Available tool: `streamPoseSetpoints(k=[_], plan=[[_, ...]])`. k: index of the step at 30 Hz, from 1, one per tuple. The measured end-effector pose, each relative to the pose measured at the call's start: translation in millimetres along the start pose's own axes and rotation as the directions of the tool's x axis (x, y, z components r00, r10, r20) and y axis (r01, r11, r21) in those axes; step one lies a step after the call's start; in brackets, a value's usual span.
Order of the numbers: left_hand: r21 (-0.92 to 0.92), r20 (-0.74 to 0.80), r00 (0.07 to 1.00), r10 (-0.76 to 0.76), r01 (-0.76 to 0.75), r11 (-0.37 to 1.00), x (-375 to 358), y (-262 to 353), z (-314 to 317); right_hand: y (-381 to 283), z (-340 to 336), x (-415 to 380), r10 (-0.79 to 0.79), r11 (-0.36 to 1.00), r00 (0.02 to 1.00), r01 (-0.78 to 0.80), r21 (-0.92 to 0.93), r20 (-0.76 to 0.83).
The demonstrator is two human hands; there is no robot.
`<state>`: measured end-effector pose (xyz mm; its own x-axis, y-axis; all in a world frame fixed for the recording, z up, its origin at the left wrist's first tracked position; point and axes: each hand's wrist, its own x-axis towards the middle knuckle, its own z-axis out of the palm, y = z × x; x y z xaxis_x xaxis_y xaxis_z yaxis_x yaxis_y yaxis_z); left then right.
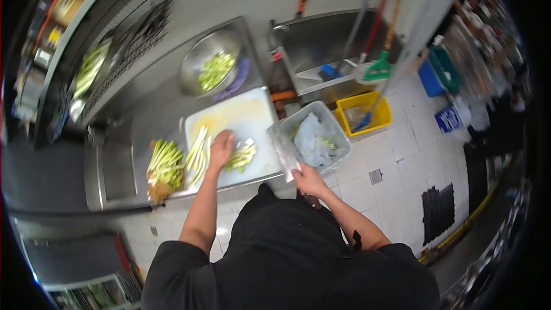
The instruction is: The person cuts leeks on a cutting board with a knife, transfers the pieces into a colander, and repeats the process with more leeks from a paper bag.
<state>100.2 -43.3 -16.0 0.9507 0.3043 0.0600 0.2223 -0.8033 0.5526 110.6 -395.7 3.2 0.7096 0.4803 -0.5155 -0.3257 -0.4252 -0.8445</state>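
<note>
One cleaver (282, 152), one cutting board (247, 112), one mixing bowl (191, 72), one purple cloth (235, 84), one plastic bin (344, 148), one yellow tub (383, 116), two sinks (119, 169) and at least three long handles (381, 11) (some are blurring) are showing.

Evenly lit kitchen, soft glare on steel — slight blur, curved, black-vignetted fisheye edges

- My left hand (222, 144) is smeared here, and I can't tell what its fingertips touch.
- Over on the right hand (310, 182), the fingers hide part of the cleaver (282, 152) handle, and the blade is blurring too.
- A crumpled plastic bag (310, 138) covers much of what's in the bin (344, 158).
- Labels on the shelf packages (43, 57) come through too small to read.
- Far-right clutter (488, 40) blurs, cut by the dark rim.
</note>
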Motion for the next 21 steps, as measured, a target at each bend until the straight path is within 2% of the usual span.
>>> streamPoseSetpoints(k=[1, 3, 7, 11, 14, 15, 17, 19, 21], plan=[[0.043, -0.007, 0.996, 0.084, -0.084, 0.996, -8, -3, 6, 1, 4, 2, 0.002, 1.000, 0.999, -0.001, -0.018, 0.044], [0.111, -0.006, 0.998, 0.060, -0.059, 0.992, -26, 9, 13, 4, 8, 8, -0.026, 0.994, 0.999, 0.023, 0.111, 0.029], [0.266, 0.002, 0.997, 0.079, -0.077, 0.961, -44, 44, 26, 1, 26, 17, -0.023, 0.998, 0.998, 0.019, 0.061, 0.062], [0.176, -0.083, 0.994, 0.078, -0.062, 0.982, -43, 68, 37, 0, 62, 25, -0.052, 0.999, 0.996, 0.051, 0.013, 0.067], [0.157, -0.207, 0.978, 0.028, 0.005, 0.988, -38, 70, 53, -10, 83, 30, -0.039, 0.999, 0.999, 0.040, -0.005, 0.024], [0.152, -0.201, 0.979, 0.036, -0.005, 0.988, -37, 68, 56, -13, 87, 33, -0.054, 0.997, 0.999, 0.054, -0.050, 0.003], [0.025, -0.238, 0.970, -0.040, 0.047, 0.999, -33, 61, 60, -18, 93, 38, -0.081, 0.988, 0.996, 0.073, -0.137, -0.047], [0.012, -0.241, 0.970, -0.015, 0.019, 1.000, -31, 60, 59, -19, 97, 39, -0.045, 0.993, 0.997, 0.038, -0.108, -0.059], [-0.046, -0.255, 0.967, -0.020, 0.009, 0.999, -29, 59, 58, -13, 101, 40, -0.146, 0.978, 0.986, 0.132, -0.163, -0.076]])
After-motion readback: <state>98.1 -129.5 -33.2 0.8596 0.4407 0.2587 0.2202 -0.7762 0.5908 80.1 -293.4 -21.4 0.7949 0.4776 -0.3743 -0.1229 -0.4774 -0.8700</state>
